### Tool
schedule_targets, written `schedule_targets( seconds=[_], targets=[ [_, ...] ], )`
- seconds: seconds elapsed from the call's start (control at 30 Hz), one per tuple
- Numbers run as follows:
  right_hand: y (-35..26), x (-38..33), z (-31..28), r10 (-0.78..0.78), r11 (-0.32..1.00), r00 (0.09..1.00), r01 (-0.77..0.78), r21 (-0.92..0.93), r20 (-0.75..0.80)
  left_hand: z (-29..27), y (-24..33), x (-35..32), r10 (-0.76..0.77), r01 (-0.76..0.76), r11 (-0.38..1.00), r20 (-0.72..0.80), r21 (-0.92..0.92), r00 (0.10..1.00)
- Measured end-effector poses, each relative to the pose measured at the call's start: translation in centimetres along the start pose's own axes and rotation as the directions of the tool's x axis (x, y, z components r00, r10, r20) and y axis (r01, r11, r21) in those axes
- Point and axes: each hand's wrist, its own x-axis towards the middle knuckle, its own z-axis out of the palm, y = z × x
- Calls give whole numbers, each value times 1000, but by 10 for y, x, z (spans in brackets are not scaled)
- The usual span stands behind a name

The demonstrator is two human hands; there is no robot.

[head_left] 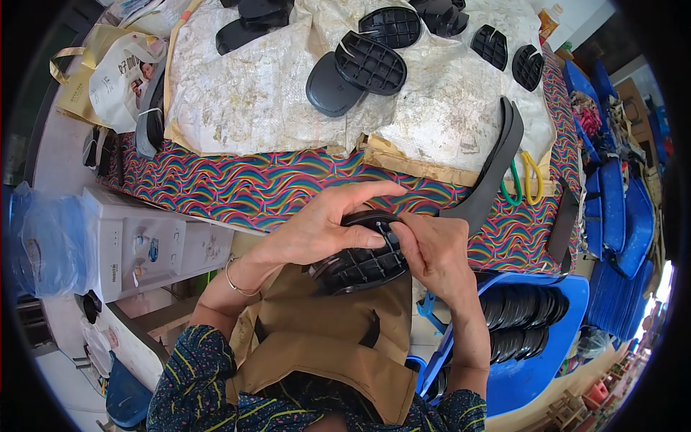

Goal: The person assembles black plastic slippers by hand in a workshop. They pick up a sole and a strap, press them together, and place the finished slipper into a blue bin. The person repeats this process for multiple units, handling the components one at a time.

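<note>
A black moulded shoe-heel piece (360, 270) with a gridded underside is held between both hands over my brown apron (309, 338). My left hand (317, 223) grips its left and upper side, the thumb pressed on the grid and the index finger stretched out. On the right side, my right hand (435, 252) is closed round the edge with its thumb on the piece. The fingers beneath are hidden. Ahead on the table, a similar gridded black piece (371, 63) leans over a smooth one (332, 86).
Long black strips (497, 169) and green and yellow handle loops (533, 176) lie right on the patterned tablecloth (281, 180). White sacking (237, 93) covers the far part. A blue crate (533, 367) of black pieces stands lower right; a white water dispenser (155, 245) stands left.
</note>
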Motion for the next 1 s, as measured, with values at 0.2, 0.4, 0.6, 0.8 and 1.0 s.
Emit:
schedule_targets(
  seconds=[0.2, 0.4, 0.6, 0.8, 1.0],
  targets=[
    [8, -9, 5, 301, 714, 947, -303, 631, 114, -1, -4, 0, 47, -47, 999, -90, 6, 995],
    [-7, -11, 30, 163, 982, 938, -127, 137, -304, 7, 2, -3, 33, -46, 997, -215, -57, 976],
    [5, -4, 61, 256, 949, 825, -117, 292, -503, 15, -13, -2, 166, -174, 985, -354, 8, 921],
    [-7, -7, 62, 399, 897, 808, -247, 367, -432, 21, -12, -4, 221, -165, 973, -444, 162, 868],
    [-13, 3, 65, 593, 683, 727, -228, 694, -346, 31, -18, 2, 444, -284, 889, -526, 360, 725]
  ],
)
